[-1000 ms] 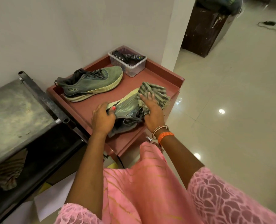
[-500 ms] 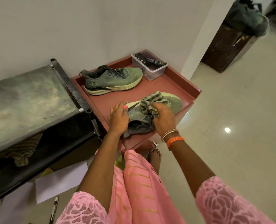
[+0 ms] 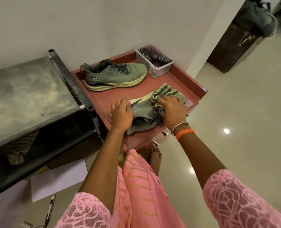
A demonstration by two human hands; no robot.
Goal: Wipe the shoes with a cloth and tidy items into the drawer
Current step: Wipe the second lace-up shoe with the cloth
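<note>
Left hand [image 3: 120, 115] fingers curl round heel of near shoe [image 3: 144, 111], tipped on its side w/ upper exposed, so right hand [image 3: 172, 111] bunching striped cloth [image 3: 165, 94] can wipe it.

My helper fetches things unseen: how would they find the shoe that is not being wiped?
Find the red tray-top cabinet by the wall. At its back, beside a clear box, the green shoe stands upright on its sole, untouched; its twin lies tilted under both hands.
</note>
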